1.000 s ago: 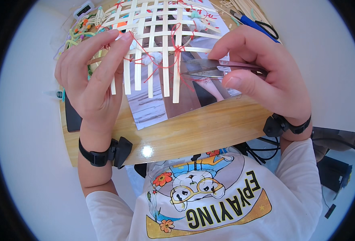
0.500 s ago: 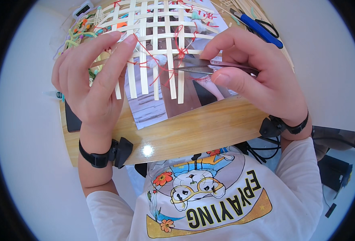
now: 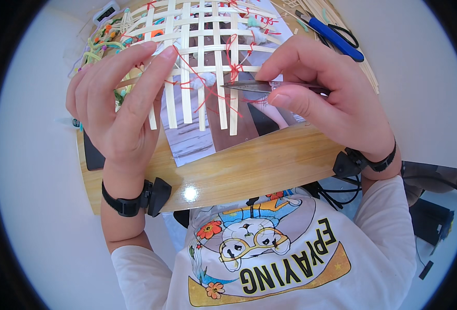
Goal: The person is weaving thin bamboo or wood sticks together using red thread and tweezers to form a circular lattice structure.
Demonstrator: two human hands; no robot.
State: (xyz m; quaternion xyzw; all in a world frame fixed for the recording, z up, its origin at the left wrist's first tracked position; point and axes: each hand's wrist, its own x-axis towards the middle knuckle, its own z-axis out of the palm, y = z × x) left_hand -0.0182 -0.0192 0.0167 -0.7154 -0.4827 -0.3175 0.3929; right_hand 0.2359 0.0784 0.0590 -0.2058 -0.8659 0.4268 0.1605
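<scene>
A lattice of pale woven bamboo strips (image 3: 201,95) lies in front of me, its loose strip ends pointing toward me. Red thread (image 3: 187,63) is knotted at several crossings, and a white fluffy tuft (image 3: 204,79) sits near its lower edge. At the lattice's left side my left hand (image 3: 117,101) pinches a taut length of that thread at thumb and forefinger. My right hand (image 3: 337,93) holds small metal thread snips (image 3: 246,87) from the right. Their blades are together, tips beside the thread near the lower crossings; the handle is partly hidden in my palm.
A printed picture sheet (image 3: 189,147) lies under the lattice on the wooden table (image 3: 270,155). Blue-handled scissors (image 3: 337,39) and spare bamboo strips (image 3: 319,10) are at the far right. Colourful craft pieces (image 3: 102,44) lie far left, near a small white device (image 3: 106,11).
The snips' blades were apart and have come together, their tips slightly further left. The lattice has shifted slightly toward me. My left hand keeps its pinch on the thread.
</scene>
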